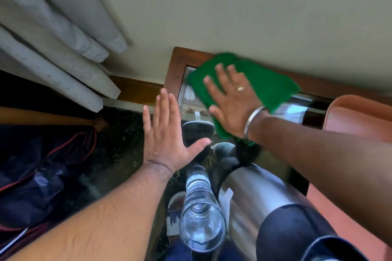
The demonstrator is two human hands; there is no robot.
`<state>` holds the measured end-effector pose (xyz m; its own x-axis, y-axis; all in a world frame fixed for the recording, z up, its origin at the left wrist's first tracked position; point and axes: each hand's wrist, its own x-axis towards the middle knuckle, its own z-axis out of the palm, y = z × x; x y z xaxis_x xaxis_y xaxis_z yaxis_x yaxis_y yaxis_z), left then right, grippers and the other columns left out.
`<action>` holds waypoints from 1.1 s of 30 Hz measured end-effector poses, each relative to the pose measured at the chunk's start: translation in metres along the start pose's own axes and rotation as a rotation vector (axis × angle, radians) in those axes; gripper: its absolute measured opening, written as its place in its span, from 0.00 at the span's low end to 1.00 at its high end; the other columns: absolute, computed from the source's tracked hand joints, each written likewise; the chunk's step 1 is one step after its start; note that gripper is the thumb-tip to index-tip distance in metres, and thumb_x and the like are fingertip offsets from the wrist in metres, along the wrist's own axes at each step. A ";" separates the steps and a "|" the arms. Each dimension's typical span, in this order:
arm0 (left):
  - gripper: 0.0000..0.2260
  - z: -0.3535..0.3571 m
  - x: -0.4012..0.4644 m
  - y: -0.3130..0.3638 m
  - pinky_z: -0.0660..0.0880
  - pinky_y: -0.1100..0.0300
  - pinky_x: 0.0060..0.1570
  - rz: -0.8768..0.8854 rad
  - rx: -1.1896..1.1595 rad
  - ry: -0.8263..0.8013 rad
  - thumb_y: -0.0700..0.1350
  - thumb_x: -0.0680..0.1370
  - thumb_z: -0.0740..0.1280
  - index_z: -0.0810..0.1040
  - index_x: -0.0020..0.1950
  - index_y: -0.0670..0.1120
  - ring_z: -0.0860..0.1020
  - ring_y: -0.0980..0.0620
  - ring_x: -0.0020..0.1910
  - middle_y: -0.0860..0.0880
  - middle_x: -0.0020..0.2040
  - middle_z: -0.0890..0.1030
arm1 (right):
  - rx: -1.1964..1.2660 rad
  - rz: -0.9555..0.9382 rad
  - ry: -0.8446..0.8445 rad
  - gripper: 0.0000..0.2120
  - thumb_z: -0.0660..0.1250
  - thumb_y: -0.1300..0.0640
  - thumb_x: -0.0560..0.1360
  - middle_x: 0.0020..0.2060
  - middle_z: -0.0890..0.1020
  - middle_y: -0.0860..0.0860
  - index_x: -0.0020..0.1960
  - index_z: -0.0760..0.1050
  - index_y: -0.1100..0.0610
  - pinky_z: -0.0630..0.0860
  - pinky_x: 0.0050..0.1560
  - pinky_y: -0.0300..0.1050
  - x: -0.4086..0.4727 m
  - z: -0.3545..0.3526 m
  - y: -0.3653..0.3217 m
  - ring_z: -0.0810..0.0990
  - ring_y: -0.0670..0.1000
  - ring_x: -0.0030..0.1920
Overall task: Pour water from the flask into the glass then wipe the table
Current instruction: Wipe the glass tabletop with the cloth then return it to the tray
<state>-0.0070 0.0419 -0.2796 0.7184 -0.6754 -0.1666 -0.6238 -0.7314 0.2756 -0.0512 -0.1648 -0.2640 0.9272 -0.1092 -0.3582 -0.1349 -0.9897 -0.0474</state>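
Observation:
A green cloth (265, 82) lies on the far part of the glass-topped table (176, 63) with a brown wooden frame. My right hand (231, 101) presses flat on the cloth, fingers spread, a ring and a metal bangle on it. My left hand (165, 133) hovers flat and open beside the table's left edge, holding nothing. Close to me stands a tall clear glass (201, 218) with water in it. Right of the glass stands a steel flask (258, 203) with a dark cap.
A pink plastic chair (358, 116) stands at the table's right. Grey curtains (59, 38) hang at the left by the wall. Dark blue fabric (38, 176) lies low on the left. Shoes (198, 129) show through the glass top.

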 end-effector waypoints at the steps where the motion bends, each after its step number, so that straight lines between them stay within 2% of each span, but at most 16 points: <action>1: 0.55 0.001 -0.002 -0.001 0.41 0.39 0.78 0.003 -0.034 0.019 0.79 0.71 0.43 0.48 0.80 0.35 0.50 0.39 0.81 0.36 0.81 0.47 | -0.060 -0.205 -0.010 0.32 0.48 0.41 0.79 0.79 0.49 0.61 0.80 0.47 0.51 0.49 0.76 0.65 -0.010 0.004 -0.002 0.48 0.65 0.78; 2: 0.55 0.001 -0.003 -0.003 0.41 0.40 0.78 0.007 -0.054 0.029 0.79 0.71 0.43 0.47 0.80 0.35 0.51 0.39 0.81 0.35 0.81 0.47 | -0.103 -0.375 -0.031 0.32 0.49 0.41 0.78 0.79 0.54 0.60 0.79 0.51 0.50 0.50 0.76 0.64 -0.024 0.011 0.002 0.52 0.64 0.77; 4: 0.54 0.000 -0.002 -0.004 0.43 0.39 0.78 0.031 -0.050 0.021 0.79 0.72 0.43 0.47 0.80 0.36 0.51 0.39 0.81 0.34 0.81 0.49 | -0.119 -0.483 -0.073 0.30 0.53 0.40 0.77 0.77 0.61 0.57 0.77 0.57 0.47 0.55 0.75 0.62 -0.051 0.020 0.030 0.58 0.63 0.76; 8: 0.54 0.001 -0.001 -0.003 0.47 0.37 0.77 0.033 -0.019 -0.004 0.79 0.72 0.44 0.46 0.80 0.36 0.51 0.40 0.81 0.36 0.81 0.49 | -0.033 -0.178 -0.020 0.28 0.58 0.42 0.76 0.74 0.67 0.60 0.74 0.66 0.48 0.68 0.67 0.64 -0.037 0.005 0.056 0.66 0.67 0.69; 10: 0.54 0.002 0.000 -0.003 0.47 0.37 0.77 0.030 -0.035 0.025 0.79 0.72 0.44 0.45 0.80 0.36 0.50 0.40 0.81 0.37 0.81 0.48 | 0.003 -0.106 0.052 0.28 0.56 0.41 0.77 0.76 0.63 0.60 0.76 0.63 0.47 0.65 0.69 0.64 -0.005 -0.006 0.030 0.64 0.68 0.71; 13: 0.53 0.004 -0.002 -0.005 0.45 0.38 0.78 0.012 -0.088 0.072 0.79 0.72 0.42 0.44 0.81 0.37 0.49 0.42 0.82 0.38 0.81 0.46 | 0.029 -0.095 0.065 0.29 0.52 0.40 0.79 0.80 0.51 0.55 0.78 0.52 0.43 0.53 0.74 0.61 0.035 -0.015 -0.015 0.52 0.65 0.77; 15: 0.54 0.004 -0.001 -0.005 0.43 0.38 0.78 0.010 -0.122 0.082 0.79 0.72 0.41 0.44 0.81 0.37 0.48 0.42 0.82 0.38 0.81 0.46 | 0.022 -0.218 0.065 0.28 0.53 0.41 0.79 0.80 0.53 0.56 0.78 0.56 0.43 0.53 0.74 0.63 0.028 -0.010 -0.020 0.53 0.65 0.77; 17: 0.53 0.003 -0.002 -0.006 0.44 0.38 0.78 0.009 -0.133 0.075 0.78 0.72 0.41 0.44 0.81 0.37 0.50 0.42 0.82 0.37 0.81 0.47 | 0.015 -0.449 0.046 0.26 0.57 0.42 0.77 0.77 0.62 0.57 0.74 0.66 0.45 0.58 0.72 0.65 -0.007 0.006 -0.005 0.60 0.66 0.75; 19: 0.52 0.002 -0.002 -0.006 0.46 0.37 0.77 0.020 -0.106 0.065 0.78 0.72 0.42 0.46 0.81 0.38 0.51 0.41 0.82 0.38 0.81 0.48 | -0.029 -0.513 0.041 0.26 0.59 0.42 0.75 0.76 0.66 0.56 0.72 0.68 0.45 0.60 0.71 0.65 -0.040 0.019 0.030 0.63 0.65 0.74; 21: 0.51 0.002 -0.001 -0.006 0.47 0.37 0.77 0.042 -0.077 0.040 0.78 0.73 0.43 0.46 0.81 0.40 0.51 0.41 0.81 0.38 0.82 0.48 | -0.006 -0.279 0.050 0.29 0.58 0.40 0.74 0.76 0.64 0.57 0.74 0.64 0.44 0.61 0.70 0.67 -0.051 0.023 0.060 0.63 0.66 0.74; 24: 0.50 0.002 0.000 -0.006 0.48 0.37 0.77 0.073 -0.048 0.007 0.78 0.73 0.44 0.46 0.82 0.41 0.51 0.41 0.81 0.39 0.82 0.49 | 0.125 0.145 0.075 0.33 0.53 0.36 0.74 0.79 0.56 0.59 0.77 0.56 0.44 0.56 0.73 0.70 -0.046 0.018 0.056 0.54 0.68 0.76; 25: 0.50 0.002 0.000 -0.006 0.48 0.37 0.77 0.076 -0.039 0.004 0.77 0.73 0.45 0.46 0.82 0.41 0.51 0.41 0.81 0.40 0.82 0.50 | 0.124 0.118 0.086 0.33 0.52 0.37 0.74 0.79 0.55 0.60 0.78 0.55 0.44 0.55 0.73 0.70 -0.049 0.020 0.048 0.53 0.69 0.76; 29: 0.49 0.002 0.001 -0.004 0.48 0.39 0.77 0.107 -0.004 -0.015 0.76 0.73 0.48 0.48 0.82 0.42 0.52 0.41 0.81 0.40 0.82 0.52 | -0.010 -0.412 0.033 0.30 0.54 0.42 0.76 0.78 0.56 0.57 0.77 0.56 0.44 0.50 0.70 0.69 -0.082 0.035 0.067 0.55 0.65 0.76; 30: 0.48 0.002 0.001 -0.004 0.48 0.39 0.78 0.115 0.012 -0.023 0.75 0.74 0.49 0.48 0.82 0.42 0.53 0.41 0.81 0.40 0.82 0.52 | -0.016 -0.398 0.040 0.31 0.55 0.43 0.75 0.78 0.56 0.56 0.77 0.56 0.44 0.52 0.70 0.69 -0.081 0.035 0.076 0.56 0.66 0.76; 31: 0.48 0.002 0.002 -0.004 0.48 0.40 0.78 0.118 0.028 -0.035 0.74 0.74 0.51 0.49 0.82 0.41 0.53 0.41 0.81 0.40 0.82 0.53 | -0.002 -0.270 0.063 0.32 0.55 0.42 0.74 0.78 0.57 0.57 0.77 0.55 0.43 0.55 0.70 0.70 -0.077 0.036 0.081 0.57 0.67 0.75; 33: 0.48 0.001 0.002 -0.003 0.49 0.40 0.78 0.118 0.057 -0.070 0.74 0.74 0.50 0.49 0.82 0.41 0.54 0.42 0.81 0.40 0.82 0.53 | 0.123 0.189 0.111 0.34 0.51 0.39 0.73 0.79 0.54 0.58 0.78 0.51 0.42 0.57 0.74 0.69 -0.064 0.029 0.078 0.55 0.68 0.76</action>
<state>-0.0040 0.0424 -0.2818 0.6173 -0.7603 -0.2022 -0.7204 -0.6496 0.2431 -0.1314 -0.2322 -0.2713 0.9131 -0.3077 -0.2676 -0.3450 -0.9327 -0.1046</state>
